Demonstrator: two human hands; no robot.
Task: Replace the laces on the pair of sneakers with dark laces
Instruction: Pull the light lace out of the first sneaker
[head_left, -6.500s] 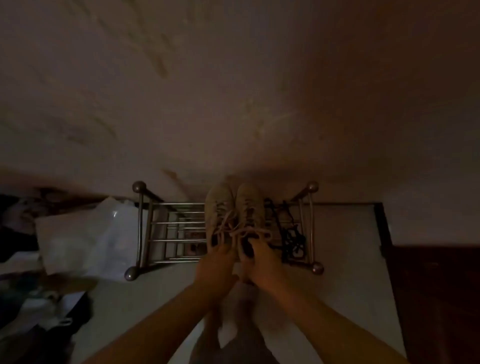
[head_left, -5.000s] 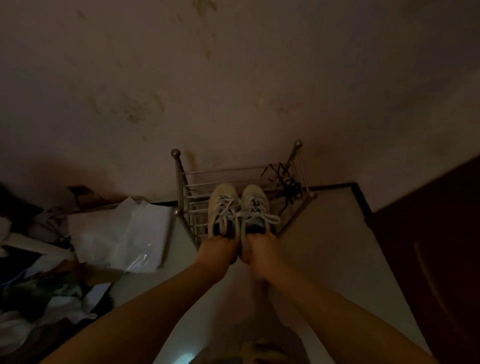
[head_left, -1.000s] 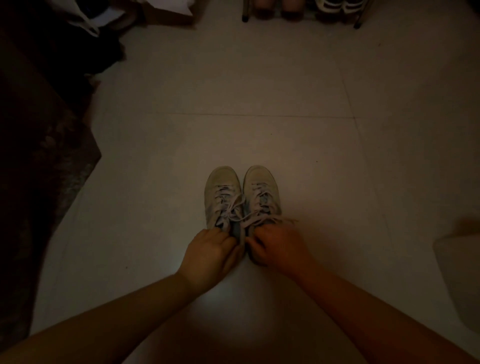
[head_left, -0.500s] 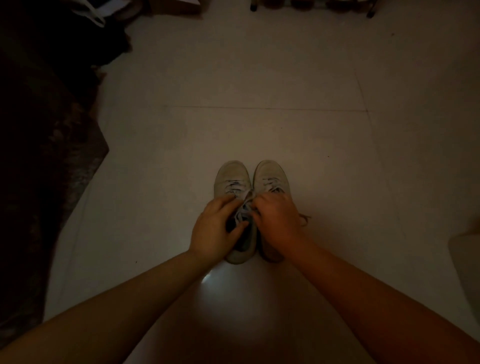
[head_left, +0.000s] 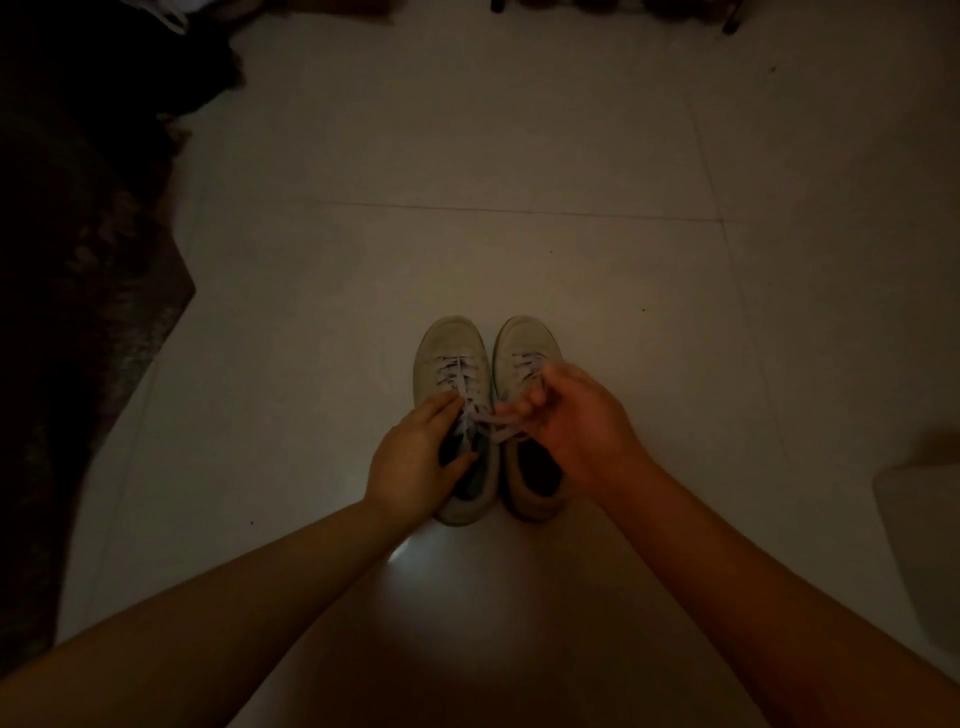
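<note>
While both sneakers sit side by side on the pale tiled floor (head_left: 363, 249), toes pointing away from the person, the step in hand looks like undoing the light laces (head_left: 457, 371) on the left sneaker (head_left: 451, 348). The left hand (head_left: 415, 462) rests over that shoe's collar and tongue with fingers fairly straight, steadying it more than gripping. The right hand (head_left: 576, 421), hovering over the right sneaker (head_left: 524, 338), has its fingers curled and appears to pinch a loose lace end that runs across from the left shoe, though the dim light makes the exact hold hard to read. To do this well, I would keep the left hand pressing the shoe down so it cannot slide, and draw the lace out one eyelet row at a time, loosening each crossing first instead of yanking from the top, which could jam the tip in an eyelet. No dark laces show in this view, so they will need fetching once both shoes are stripped. Something dark (head_left: 78, 234), perhaps a rug, lies along the left edge
</note>
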